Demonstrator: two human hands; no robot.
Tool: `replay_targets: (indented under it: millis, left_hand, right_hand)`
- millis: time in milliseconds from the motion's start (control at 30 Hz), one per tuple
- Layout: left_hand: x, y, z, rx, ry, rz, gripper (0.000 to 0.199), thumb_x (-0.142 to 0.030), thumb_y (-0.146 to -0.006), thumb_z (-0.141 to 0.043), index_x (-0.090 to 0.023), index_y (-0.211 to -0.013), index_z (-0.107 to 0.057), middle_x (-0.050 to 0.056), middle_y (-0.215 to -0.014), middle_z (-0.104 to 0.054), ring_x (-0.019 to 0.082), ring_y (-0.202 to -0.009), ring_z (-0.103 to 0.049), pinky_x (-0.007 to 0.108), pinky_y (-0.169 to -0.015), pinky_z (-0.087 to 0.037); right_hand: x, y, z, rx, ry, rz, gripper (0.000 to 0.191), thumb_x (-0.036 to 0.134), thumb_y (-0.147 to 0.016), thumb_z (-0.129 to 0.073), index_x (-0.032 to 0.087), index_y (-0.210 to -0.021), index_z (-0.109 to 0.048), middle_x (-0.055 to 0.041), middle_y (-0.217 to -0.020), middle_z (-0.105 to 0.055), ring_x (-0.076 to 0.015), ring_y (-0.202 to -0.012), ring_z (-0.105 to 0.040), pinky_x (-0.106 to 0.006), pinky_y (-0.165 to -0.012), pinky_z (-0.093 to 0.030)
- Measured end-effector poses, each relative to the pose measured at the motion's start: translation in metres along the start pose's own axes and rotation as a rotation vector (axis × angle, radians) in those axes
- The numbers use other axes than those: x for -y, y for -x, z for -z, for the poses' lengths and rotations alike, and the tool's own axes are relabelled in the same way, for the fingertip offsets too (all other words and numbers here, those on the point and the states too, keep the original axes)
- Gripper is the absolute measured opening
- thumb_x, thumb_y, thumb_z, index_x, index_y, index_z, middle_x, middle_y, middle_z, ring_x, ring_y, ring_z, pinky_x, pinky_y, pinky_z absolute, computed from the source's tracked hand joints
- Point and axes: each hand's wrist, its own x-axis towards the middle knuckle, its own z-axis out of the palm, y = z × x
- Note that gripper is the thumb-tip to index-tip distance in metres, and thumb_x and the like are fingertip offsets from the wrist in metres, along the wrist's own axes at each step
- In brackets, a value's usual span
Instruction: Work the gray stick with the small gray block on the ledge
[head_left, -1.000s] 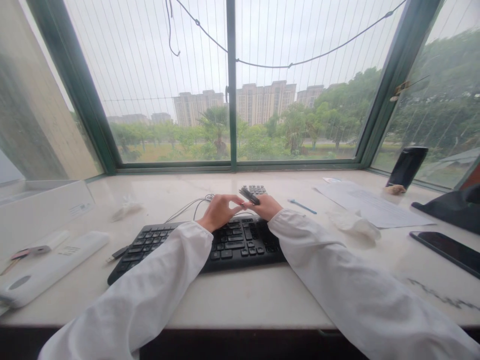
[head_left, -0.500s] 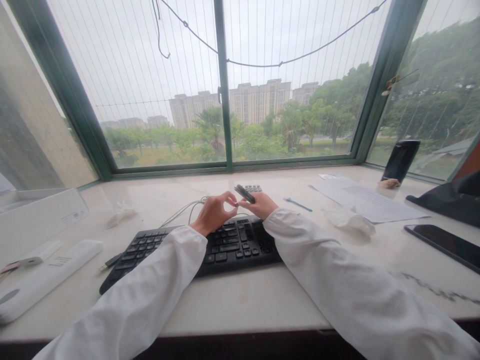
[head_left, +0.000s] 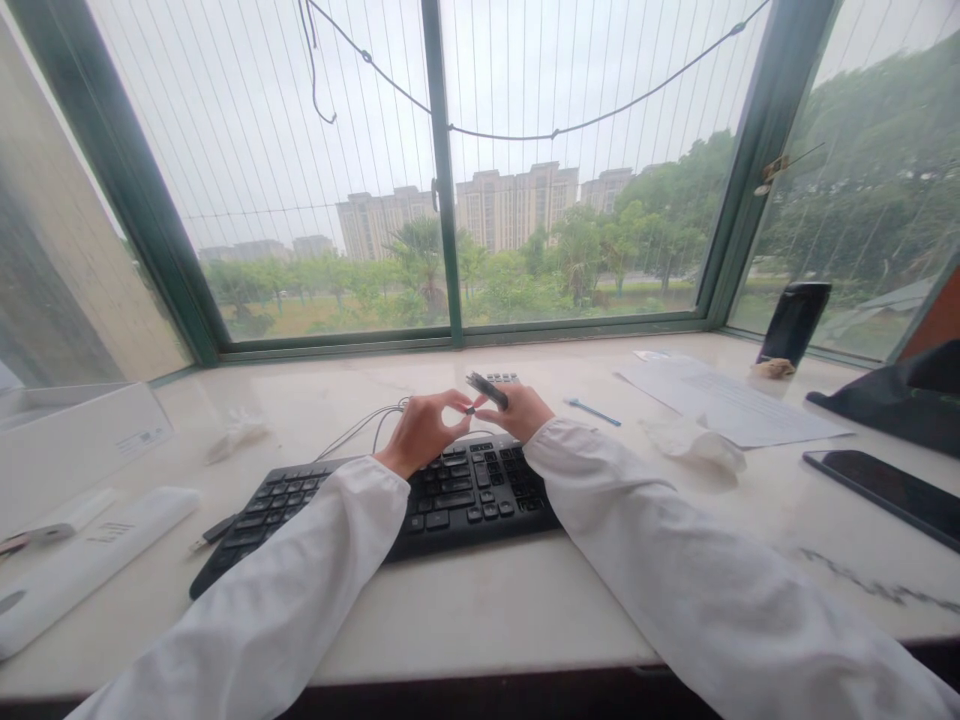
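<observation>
Above a black keyboard [head_left: 450, 500], my two hands meet at the fingertips. My left hand [head_left: 420, 430] is closed in a pinch on a small dark keycap [head_left: 470, 410]. Fingertips of my right hand [head_left: 525, 412] touch the same small piece from the other side. That right hand also grips a black brush [head_left: 487, 390], its bristles pointing up and to the left. Just behind the hands lies a group of small grey keys [head_left: 504, 378], partly hidden. My left sleeve covers part of the keyboard.
A grey cable [head_left: 352, 435] runs behind the keyboard. A blue stick [head_left: 594, 411], crumpled tissue [head_left: 697, 445], paper sheet [head_left: 720, 400] and phone [head_left: 885, 490] lie to the right. White boxes [head_left: 75, 440] and a white power strip [head_left: 97, 560] sit left. The window stands behind.
The hands stay together over the keyboard, and the small piece between the fingertips has turned slightly and shows more. The whole view has shifted a little.
</observation>
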Motion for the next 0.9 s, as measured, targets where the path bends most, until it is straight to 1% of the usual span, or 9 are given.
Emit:
replay_targets:
  millis: [167,367,500,533,600,700,800,900]
  left_hand:
    - [-0.001,0.0,0.0,-0.004,-0.003,0.011,0.021,-0.028,-0.079,-0.062,-0.023,-0.098,-0.067,-0.001,-0.088,-0.072,0.015,-0.075,-0.066,0.024,-0.075,-0.049]
    - [0.0,0.0,0.001,0.024,0.009,0.002,0.016,-0.029,-0.082,-0.06,-0.022,-0.09,-0.07,-0.001,-0.09,-0.073,0.014,-0.074,-0.065,0.025,-0.079,-0.049]
    - [0.001,0.0,0.001,0.006,0.009,0.003,0.015,-0.029,-0.081,-0.059,-0.022,-0.088,-0.071,-0.002,-0.09,-0.073,0.015,-0.076,-0.066,0.025,-0.082,-0.049]
    - [0.001,0.0,0.001,0.002,0.009,0.004,0.014,-0.028,-0.081,-0.059,-0.023,-0.088,-0.071,-0.002,-0.09,-0.073,0.015,-0.078,-0.066,0.025,-0.082,-0.049]
    - [0.002,0.0,0.002,-0.004,0.006,0.008,0.014,-0.028,-0.081,-0.06,-0.023,-0.088,-0.071,-0.002,-0.091,-0.073,0.015,-0.081,-0.067,0.025,-0.082,-0.049]
    - [0.005,-0.001,0.002,0.0,-0.017,0.016,0.015,-0.028,-0.08,-0.059,-0.022,-0.089,-0.071,-0.002,-0.092,-0.073,0.016,-0.084,-0.067,0.025,-0.083,-0.049]
    - [0.009,-0.001,0.002,0.01,-0.057,0.019,0.016,-0.029,-0.081,-0.058,-0.023,-0.088,-0.07,-0.002,-0.091,-0.073,0.017,-0.085,-0.067,0.027,-0.084,-0.049]
    - [0.015,-0.001,0.003,0.022,-0.112,0.024,0.016,-0.03,-0.08,-0.059,-0.023,-0.088,-0.07,-0.002,-0.089,-0.073,0.017,-0.084,-0.067,0.027,-0.083,-0.049]
  right_hand:
    - [0.002,0.0,0.001,0.001,0.004,-0.015,0.015,0.031,-0.072,-0.072,0.024,-0.085,-0.074,0.0018,-0.078,-0.069,-0.0157,-0.073,-0.062,-0.026,-0.072,-0.045]
    - [0.003,0.0,0.0,0.014,-0.021,-0.021,0.014,0.033,-0.071,-0.071,0.024,-0.082,-0.074,0.0023,-0.071,-0.067,-0.0151,-0.069,-0.06,-0.025,-0.067,-0.044]
    - [0.003,-0.002,0.005,-0.003,0.025,-0.067,0.019,0.038,-0.077,-0.063,0.022,-0.079,-0.073,0.0006,-0.07,-0.067,-0.0156,-0.068,-0.06,-0.025,-0.064,-0.042]
    - [0.002,-0.003,0.009,-0.012,0.072,-0.079,0.023,0.04,-0.079,-0.06,0.022,-0.078,-0.073,-0.0003,-0.069,-0.067,-0.0162,-0.068,-0.06,-0.025,-0.062,-0.041]
    - [-0.001,-0.003,0.017,-0.037,0.237,-0.108,0.028,0.042,-0.083,-0.053,0.022,-0.078,-0.072,-0.0029,-0.069,-0.067,-0.0183,-0.067,-0.061,-0.027,-0.061,-0.04]
    - [-0.01,-0.001,0.032,-0.032,0.551,-0.186,0.026,0.039,-0.083,-0.052,0.021,-0.084,-0.071,-0.0095,-0.076,-0.068,-0.0231,-0.07,-0.062,-0.032,-0.062,-0.041]
    - [-0.019,0.0,0.041,0.067,0.721,-0.315,0.027,0.038,-0.081,-0.056,0.017,-0.09,-0.071,-0.0163,-0.085,-0.068,-0.0271,-0.076,-0.064,-0.035,-0.065,-0.044]
    - [-0.022,0.001,0.044,0.169,0.764,-0.406,0.03,0.037,-0.081,-0.056,0.016,-0.097,-0.07,-0.0179,-0.092,-0.067,-0.0283,-0.083,-0.065,-0.035,-0.069,-0.047]
